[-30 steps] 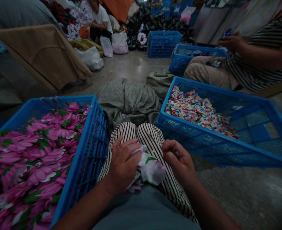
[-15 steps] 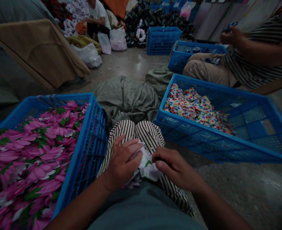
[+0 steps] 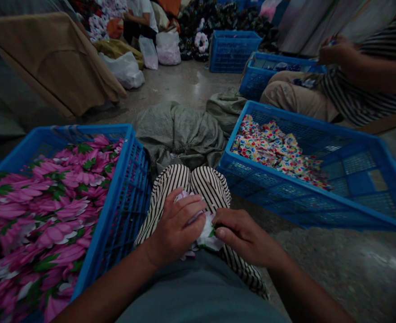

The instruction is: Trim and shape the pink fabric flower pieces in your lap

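Observation:
On my lap lies a white fabric flower piece (image 3: 206, 233) with bits of green and pink at its edges. My left hand (image 3: 181, 224) rests over its left side, fingers bent round it and the thumb pressing on top. At the right edge, my right hand (image 3: 241, 233) pinches the green part between thumb and forefinger. The palms and some fingertips are hidden. Under the piece are the striped trousers (image 3: 174, 179) on my knees.
At my left stands a blue crate (image 3: 130, 148) heaped with pink and green fabric flower pieces (image 3: 59, 206). A second crate (image 3: 285, 179) at right holds colourful patterned pieces (image 3: 272, 148). Grey-green sacks (image 3: 184, 130) lie ahead. A co-worker (image 3: 369, 76) sits at the far right.
My right thumb and forefinger have closed on the green edge of the fabric piece. My left hand has shifted slightly right over it. The view has tipped a little downward.

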### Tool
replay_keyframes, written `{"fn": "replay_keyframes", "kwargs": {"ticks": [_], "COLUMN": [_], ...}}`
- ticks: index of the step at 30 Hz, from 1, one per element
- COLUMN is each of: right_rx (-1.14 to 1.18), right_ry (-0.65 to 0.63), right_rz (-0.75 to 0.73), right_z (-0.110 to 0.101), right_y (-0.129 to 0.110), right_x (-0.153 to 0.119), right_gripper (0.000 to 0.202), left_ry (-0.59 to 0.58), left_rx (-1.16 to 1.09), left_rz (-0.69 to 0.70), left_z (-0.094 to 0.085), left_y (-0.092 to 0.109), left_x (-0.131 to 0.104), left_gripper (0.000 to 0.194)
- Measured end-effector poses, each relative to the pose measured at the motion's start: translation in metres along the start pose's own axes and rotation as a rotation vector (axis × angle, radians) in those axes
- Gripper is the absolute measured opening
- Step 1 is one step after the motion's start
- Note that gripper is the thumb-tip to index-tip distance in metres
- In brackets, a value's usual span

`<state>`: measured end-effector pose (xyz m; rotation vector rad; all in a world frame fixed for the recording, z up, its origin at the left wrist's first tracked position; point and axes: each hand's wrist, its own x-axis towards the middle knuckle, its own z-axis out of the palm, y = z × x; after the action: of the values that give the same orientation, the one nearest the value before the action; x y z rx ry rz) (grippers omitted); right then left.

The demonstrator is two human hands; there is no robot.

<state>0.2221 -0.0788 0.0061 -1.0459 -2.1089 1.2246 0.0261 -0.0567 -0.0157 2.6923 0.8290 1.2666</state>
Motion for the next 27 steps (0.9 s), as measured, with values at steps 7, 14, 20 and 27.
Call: {"fn": "replay_keyframes", "kwargs": {"ticks": [7, 14, 20, 27], "right_rx": [0.105, 0.159, 0.230, 0.425], "right_ry": [-0.055, -0.081, -0.108, -0.070], "right_rz": [-0.011, 0.013, 0.030, 0.020], "right_z": [-0.0005, 0.0016, 0.0030, 0.0051], "right_y": [0.0005, 0.0031, 0.0053, 0.0082], "right_x": [0.0017, 0.0012, 0.0012, -0.0005], "right_gripper": [0.034, 0.038, 0.037, 0.038], "left_ry": [-0.006, -0.011, -0.024, -0.025], "left_rx": [-0.001, -0.002, -0.017, -0.047], "left_rz": [0.025, 0.035, 0.047, 0.050], "left_z": [-0.0018, -0.0023, -0.0019, -0.0010], "left_y": [0.0010, 0.0024, 0.0038, 0.0042], "left_x": [0.0029, 0.0016, 0.0022, 0.0003], "left_gripper": [0.012, 0.012, 0.012, 0.012]}}
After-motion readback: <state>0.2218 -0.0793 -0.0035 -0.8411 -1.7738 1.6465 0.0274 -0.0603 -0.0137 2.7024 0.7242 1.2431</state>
